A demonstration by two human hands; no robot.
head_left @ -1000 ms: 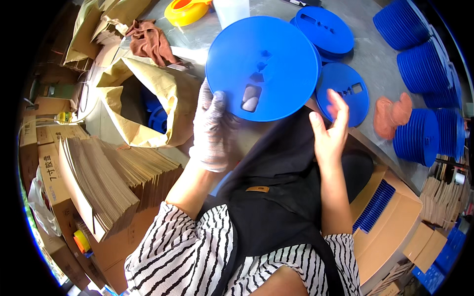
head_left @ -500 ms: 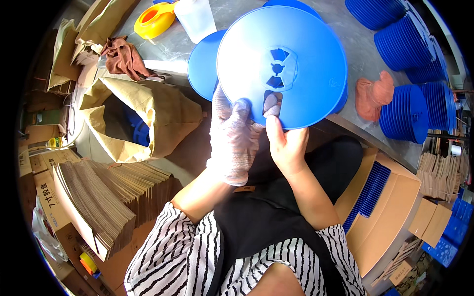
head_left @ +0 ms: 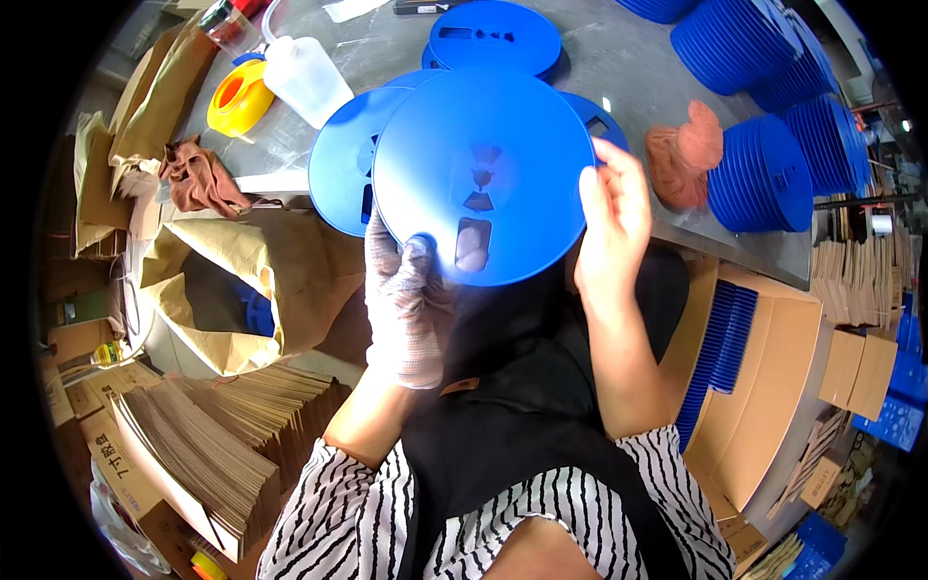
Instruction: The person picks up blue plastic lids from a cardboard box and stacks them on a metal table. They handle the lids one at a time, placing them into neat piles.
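Note:
Over the near edge of the bench I hold up a round blue plastic reel (head_left: pixel 416 174) with its face toward me. Slots and a small hub hole mark its middle, and a rectangular window sits low on it. My left hand (head_left: pixel 411 314), in a pale knitted glove, grips the lower left rim; its fingertips show through the window. At the right rim is my bare right hand (head_left: pixel 616 217), thumb and curved fingers at the edge. Behind lie more blue reels: one at the left (head_left: pixel 338 159) and another farther back (head_left: pixel 498 39).
Stacked blue reels (head_left: pixel 764 174) and a reddish cloth (head_left: pixel 681 155) occupy the bench's right. A clear squeeze bottle (head_left: pixel 309 82), yellow ring-shaped item (head_left: pixel 242 101) and brown rag (head_left: pixel 203 179) are left. Below stand an open paper sack (head_left: pixel 319 280), cardboard sheets (head_left: pixel 203 454) and a carton (head_left: pixel 764 387).
The reel has come lower and to the left in view. My right hand has left the window area for the right rim. The whole view has shifted, showing more of the bench's far side.

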